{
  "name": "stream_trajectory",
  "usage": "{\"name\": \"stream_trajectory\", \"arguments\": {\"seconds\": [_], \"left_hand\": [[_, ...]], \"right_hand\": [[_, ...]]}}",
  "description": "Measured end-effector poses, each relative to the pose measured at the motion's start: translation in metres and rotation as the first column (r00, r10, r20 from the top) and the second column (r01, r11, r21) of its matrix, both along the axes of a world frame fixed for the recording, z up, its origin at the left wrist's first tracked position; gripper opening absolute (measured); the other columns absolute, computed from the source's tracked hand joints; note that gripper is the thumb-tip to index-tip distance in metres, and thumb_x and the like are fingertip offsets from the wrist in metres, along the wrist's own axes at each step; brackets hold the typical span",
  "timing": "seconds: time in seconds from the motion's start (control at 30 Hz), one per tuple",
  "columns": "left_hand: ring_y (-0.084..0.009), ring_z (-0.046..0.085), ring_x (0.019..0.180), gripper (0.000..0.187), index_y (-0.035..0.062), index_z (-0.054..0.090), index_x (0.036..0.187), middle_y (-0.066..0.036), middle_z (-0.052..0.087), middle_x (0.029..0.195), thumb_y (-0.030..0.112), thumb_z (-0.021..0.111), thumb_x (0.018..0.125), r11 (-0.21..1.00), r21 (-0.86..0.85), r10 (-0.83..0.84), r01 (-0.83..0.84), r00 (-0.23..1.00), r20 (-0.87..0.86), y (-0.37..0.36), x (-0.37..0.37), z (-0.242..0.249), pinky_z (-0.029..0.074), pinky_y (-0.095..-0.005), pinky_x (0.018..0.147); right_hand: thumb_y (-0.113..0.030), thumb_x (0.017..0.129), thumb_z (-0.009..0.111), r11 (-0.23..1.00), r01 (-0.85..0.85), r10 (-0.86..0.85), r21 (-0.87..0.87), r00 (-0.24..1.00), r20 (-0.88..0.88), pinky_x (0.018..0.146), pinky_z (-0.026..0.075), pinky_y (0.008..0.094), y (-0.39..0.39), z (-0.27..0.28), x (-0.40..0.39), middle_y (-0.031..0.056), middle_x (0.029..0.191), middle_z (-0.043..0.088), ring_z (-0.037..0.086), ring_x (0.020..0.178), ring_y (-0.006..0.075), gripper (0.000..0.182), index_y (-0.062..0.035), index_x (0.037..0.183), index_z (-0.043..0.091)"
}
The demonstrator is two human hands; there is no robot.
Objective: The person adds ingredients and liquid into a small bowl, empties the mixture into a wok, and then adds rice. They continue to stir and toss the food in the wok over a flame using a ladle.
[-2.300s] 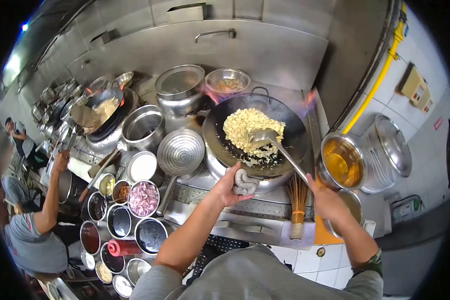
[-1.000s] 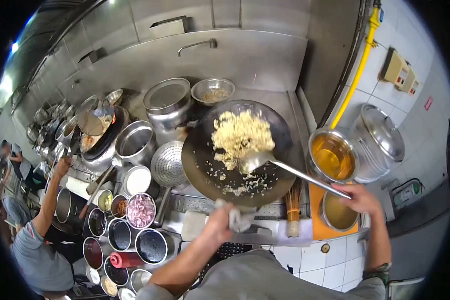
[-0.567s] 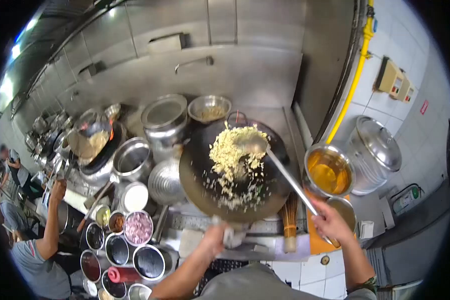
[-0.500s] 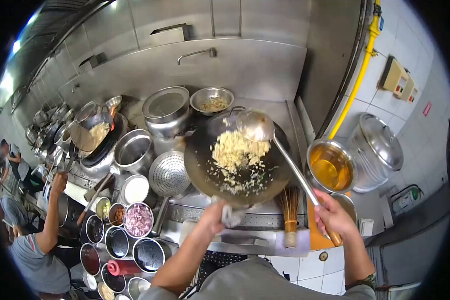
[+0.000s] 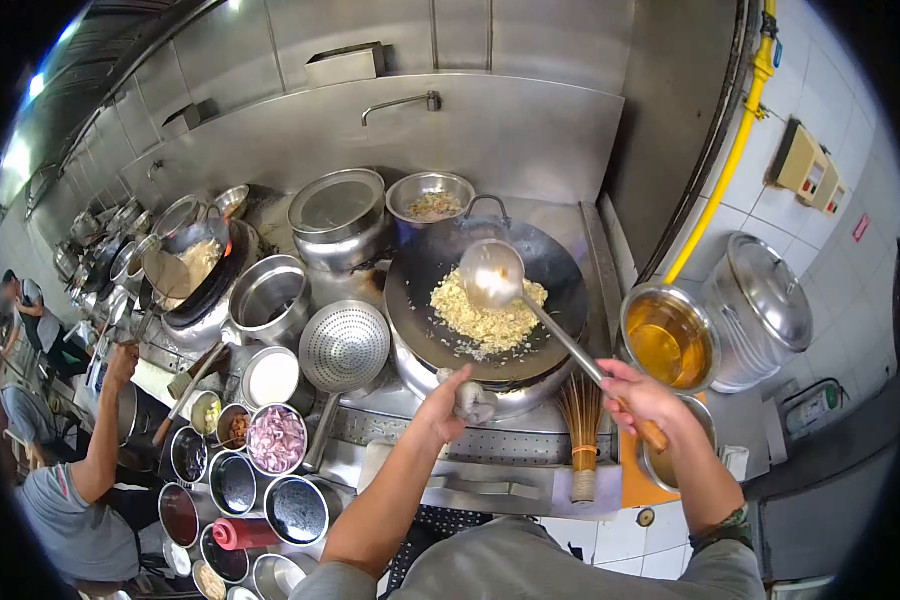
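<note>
A dark wok (image 5: 560,265) rests on the burner in front of me, with pale yellow, crumbly fried rice or egg (image 5: 480,318) heaped in its middle. My left hand (image 5: 444,408) is closed on a greyish folded cloth (image 5: 477,402) against the near rim of the wok; whatever part of the wok lies under the cloth is hidden. My right hand (image 5: 648,393) grips the wooden handle of a long steel ladle (image 5: 567,343). Its bowl is over the far side of the food, rounded side up.
A perforated strainer (image 5: 345,345) lies left of the wok, near a bowl of sliced onions (image 5: 277,442) and several sauce pots. A bamboo brush (image 5: 582,440) and a pot of oil (image 5: 670,340) stand to the right. At far left, a co-worker's arm (image 5: 100,430) is raised.
The wok has come down from a tilted, lifted position and sits flatter on the burner. The tossed food has settled into a heap. The ladle bowl has moved slightly down and left.
</note>
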State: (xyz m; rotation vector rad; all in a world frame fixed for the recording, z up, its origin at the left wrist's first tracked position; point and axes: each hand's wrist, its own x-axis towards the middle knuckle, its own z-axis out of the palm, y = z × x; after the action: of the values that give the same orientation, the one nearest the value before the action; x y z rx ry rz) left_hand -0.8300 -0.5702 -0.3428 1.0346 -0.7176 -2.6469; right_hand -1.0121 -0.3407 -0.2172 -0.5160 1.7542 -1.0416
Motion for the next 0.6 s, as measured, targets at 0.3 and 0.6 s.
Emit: {"name": "stream_trajectory", "arguments": {"seconds": [0.3, 0.6], "left_hand": [[-0.0265, 0.063, 0.078, 0.019, 0.0035, 0.050, 0.103, -0.014, 0.060, 0.089, 0.014, 0.042, 0.090, 0.996, -0.086, 0.010, -0.009, 1.000, 0.021, 0.048, 0.045, 0.051, 0.056, -0.0452, 0.067], [-0.0259, 0.063, 0.075, 0.016, 0.0041, 0.052, 0.098, -0.013, 0.061, 0.086, 0.013, 0.046, 0.086, 0.990, -0.127, -0.052, 0.056, 0.998, 0.041, 0.047, 0.033, -0.014, 0.055, -0.0412, 0.070]], "right_hand": [[-0.010, 0.086, 0.056, 0.896, -0.344, 0.443, 0.280, 0.712, -0.545, 0.051, 0.045, 0.0258, 0.082, 0.055, -0.037, 0.0019, 0.077, 0.058, 0.052, 0.056, 0.0091, 0.053, -0.0202, 0.136, 0.041], [-0.007, 0.080, 0.061, 0.919, -0.206, 0.380, 0.335, 0.251, -0.890, 0.066, 0.049, 0.0363, 0.060, -0.030, -0.026, 0.0075, 0.087, 0.068, 0.064, 0.069, 0.0217, 0.060, -0.0201, 0.135, 0.042]]}}
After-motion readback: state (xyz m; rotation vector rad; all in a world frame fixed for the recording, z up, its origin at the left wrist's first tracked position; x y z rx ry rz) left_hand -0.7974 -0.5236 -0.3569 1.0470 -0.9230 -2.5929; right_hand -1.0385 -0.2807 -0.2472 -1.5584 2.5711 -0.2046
